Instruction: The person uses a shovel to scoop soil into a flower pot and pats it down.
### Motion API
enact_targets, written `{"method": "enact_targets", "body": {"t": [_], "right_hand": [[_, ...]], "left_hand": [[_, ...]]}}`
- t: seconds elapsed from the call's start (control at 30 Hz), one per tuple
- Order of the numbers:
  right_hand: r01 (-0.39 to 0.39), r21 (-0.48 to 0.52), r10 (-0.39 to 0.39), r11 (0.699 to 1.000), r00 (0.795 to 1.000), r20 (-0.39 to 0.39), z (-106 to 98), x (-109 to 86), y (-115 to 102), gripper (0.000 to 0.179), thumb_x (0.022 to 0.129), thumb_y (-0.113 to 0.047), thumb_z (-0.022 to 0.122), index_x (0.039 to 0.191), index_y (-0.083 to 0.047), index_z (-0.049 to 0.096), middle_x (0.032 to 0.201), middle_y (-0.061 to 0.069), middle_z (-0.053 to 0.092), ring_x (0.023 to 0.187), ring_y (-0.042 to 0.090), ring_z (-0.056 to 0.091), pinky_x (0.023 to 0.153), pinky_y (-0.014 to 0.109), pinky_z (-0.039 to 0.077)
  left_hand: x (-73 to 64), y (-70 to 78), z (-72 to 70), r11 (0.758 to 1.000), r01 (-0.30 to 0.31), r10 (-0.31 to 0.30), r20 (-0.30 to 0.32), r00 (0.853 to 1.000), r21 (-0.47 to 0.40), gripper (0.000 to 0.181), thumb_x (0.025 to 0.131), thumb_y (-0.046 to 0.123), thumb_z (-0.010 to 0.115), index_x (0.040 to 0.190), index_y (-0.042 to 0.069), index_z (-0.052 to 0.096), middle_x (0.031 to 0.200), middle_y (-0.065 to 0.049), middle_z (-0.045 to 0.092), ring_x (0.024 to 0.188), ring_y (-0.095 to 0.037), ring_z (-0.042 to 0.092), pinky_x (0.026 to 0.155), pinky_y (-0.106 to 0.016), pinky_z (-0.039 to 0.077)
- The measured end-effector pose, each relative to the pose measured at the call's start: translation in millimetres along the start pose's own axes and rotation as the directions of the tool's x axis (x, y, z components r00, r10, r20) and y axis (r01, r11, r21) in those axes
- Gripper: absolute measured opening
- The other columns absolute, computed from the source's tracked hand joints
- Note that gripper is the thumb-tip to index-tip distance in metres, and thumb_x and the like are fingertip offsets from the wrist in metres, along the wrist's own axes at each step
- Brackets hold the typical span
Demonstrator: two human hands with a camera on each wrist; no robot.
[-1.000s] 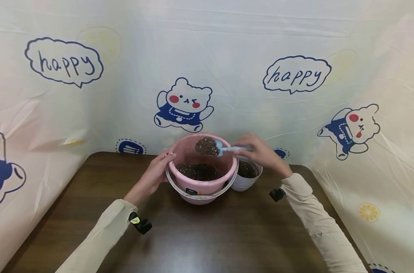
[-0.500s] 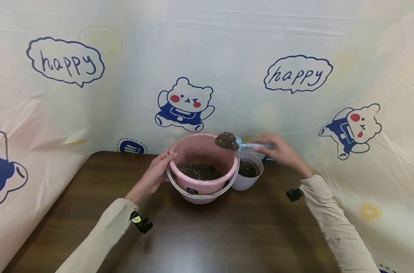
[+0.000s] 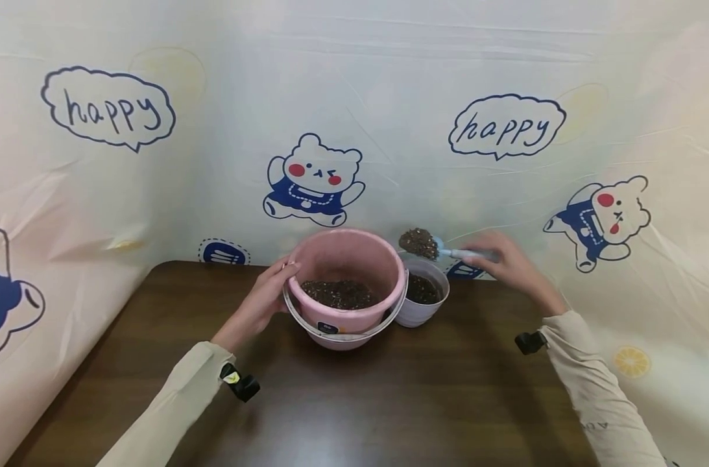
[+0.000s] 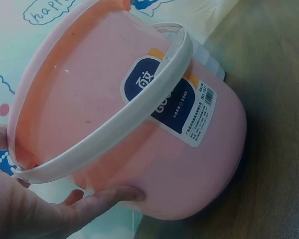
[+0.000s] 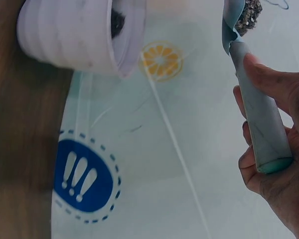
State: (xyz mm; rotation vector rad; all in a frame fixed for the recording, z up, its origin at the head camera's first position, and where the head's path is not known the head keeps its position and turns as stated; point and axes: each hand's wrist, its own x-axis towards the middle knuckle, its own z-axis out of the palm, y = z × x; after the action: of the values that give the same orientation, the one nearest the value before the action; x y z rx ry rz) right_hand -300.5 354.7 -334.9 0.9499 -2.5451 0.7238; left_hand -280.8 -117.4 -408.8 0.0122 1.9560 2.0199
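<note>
A pink bucket with a white handle stands at the back of the table, with dark soil in its bottom. My left hand grips the bucket's left rim; the left wrist view shows fingers along its side. In my right hand is the grey-blue handle of a small trowel, the fingers wrapped round it. Its blade carries a heap of soil, held above the back of a white flower pot. Some soil lies inside that pot, just right of the bucket.
Everything stands on a dark brown wooden table. Behind and at both sides hangs a printed curtain, close to the table's back edge. The bucket's white handle hangs down over its front.
My right hand has moved right with the loaded trowel, from over the bucket to above the white flower pot. The left hand and the bucket have stayed in place.
</note>
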Motion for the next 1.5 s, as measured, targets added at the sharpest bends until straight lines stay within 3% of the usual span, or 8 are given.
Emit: {"method": "enact_targets", "body": {"t": [0.4,0.63,0.73,0.9,1.03,1.17,1.3,1.5], "right_hand": [[-0.066,-0.081,0.065,0.995,0.998,-0.014,-6,-32.4,9,0.023,0.086,0.000,0.080,0.109,0.000,0.079,0.098,0.011,0.075,0.094,0.026,0.061,0.088,0.034,0.042],[-0.068,-0.276,0.062,0.959,0.998,-0.029,3,-39.5,4,0.025,0.087,-0.005,0.083,0.110,0.002,0.078,0.100,0.018,0.074,0.092,0.035,0.059,0.081,0.048,0.045],[0.031,-0.417,-0.069,0.908,0.995,-0.077,11,-38.3,4,0.026,0.080,-0.005,0.087,0.105,0.001,0.079,0.093,0.017,0.073,0.086,0.036,0.060,0.075,0.051,0.046],[0.153,-0.618,-0.262,0.771,0.961,-0.089,28,-34.1,1,0.022,0.079,-0.003,0.085,0.100,-0.002,0.078,0.087,0.014,0.065,0.082,0.036,0.055,0.068,0.052,0.040],[0.176,-0.754,-0.299,0.632,0.954,-0.028,40,-30.3,-6,0.015,0.088,0.004,0.072,0.102,-0.001,0.073,0.092,0.017,0.059,0.085,0.036,0.050,0.072,0.052,0.039],[0.140,-0.845,-0.239,0.516,0.971,0.015,49,-28.1,-16,0.018,0.091,0.009,0.067,0.106,0.001,0.071,0.097,0.017,0.057,0.087,0.034,0.046,0.076,0.049,0.039],[0.081,-0.873,-0.179,0.480,0.984,-0.008,54,-26.3,-25,0.011,0.097,0.009,0.063,0.105,0.005,0.069,0.097,0.018,0.056,0.088,0.033,0.045,0.078,0.049,0.039],[0.017,-0.872,-0.147,0.489,0.987,-0.063,53,-25.7,-34,0.017,0.093,0.014,0.066,0.108,0.006,0.063,0.099,0.022,0.055,0.091,0.038,0.047,0.082,0.053,0.040]], "left_hand": [[0.1,1.5,2.4,1.000,-0.004,0.004,-0.004,1.000,0.001,0.067,0.109,0.043,0.048,0.168,0.024,0.022,0.171,-0.015,0.024,0.151,-0.041,0.032,0.113,-0.064,0.041],[-0.1,0.4,2.1,1.000,-0.004,0.004,-0.013,1.000,-0.015,0.066,0.110,0.039,0.047,0.169,0.021,0.021,0.172,-0.016,0.023,0.152,-0.040,0.031,0.113,-0.065,0.041],[0.2,-0.5,1.4,1.000,-0.003,0.003,-0.016,1.000,-0.020,0.067,0.110,0.038,0.047,0.169,0.020,0.021,0.172,-0.016,0.023,0.152,-0.040,0.030,0.113,-0.065,0.040],[0.3,-1.5,0.6,1.000,0.001,-0.001,-0.025,1.000,-0.013,0.067,0.110,0.039,0.048,0.169,0.021,0.021,0.172,-0.016,0.023,0.151,-0.040,0.031,0.112,-0.064,0.042],[0.0,-1.9,0.2,1.000,0.000,0.000,-0.026,1.000,-0.003,0.067,0.110,0.040,0.048,0.168,0.021,0.022,0.171,-0.016,0.024,0.150,-0.040,0.033,0.110,-0.062,0.044],[-0.6,-1.8,-0.7,1.000,0.002,-0.002,-0.019,1.000,-0.002,0.067,0.110,0.040,0.048,0.169,0.022,0.021,0.172,-0.016,0.023,0.151,-0.040,0.032,0.112,-0.064,0.042],[-0.8,-1.3,-0.8,1.000,0.002,-0.002,-0.019,1.000,-0.008,0.067,0.110,0.040,0.048,0.169,0.022,0.021,0.172,-0.016,0.023,0.151,-0.041,0.031,0.114,-0.066,0.039],[-0.2,0.1,-0.4,1.000,0.004,-0.005,-0.021,1.000,-0.006,0.067,0.109,0.042,0.048,0.168,0.022,0.022,0.171,-0.015,0.025,0.151,-0.040,0.032,0.112,-0.063,0.042]]}}
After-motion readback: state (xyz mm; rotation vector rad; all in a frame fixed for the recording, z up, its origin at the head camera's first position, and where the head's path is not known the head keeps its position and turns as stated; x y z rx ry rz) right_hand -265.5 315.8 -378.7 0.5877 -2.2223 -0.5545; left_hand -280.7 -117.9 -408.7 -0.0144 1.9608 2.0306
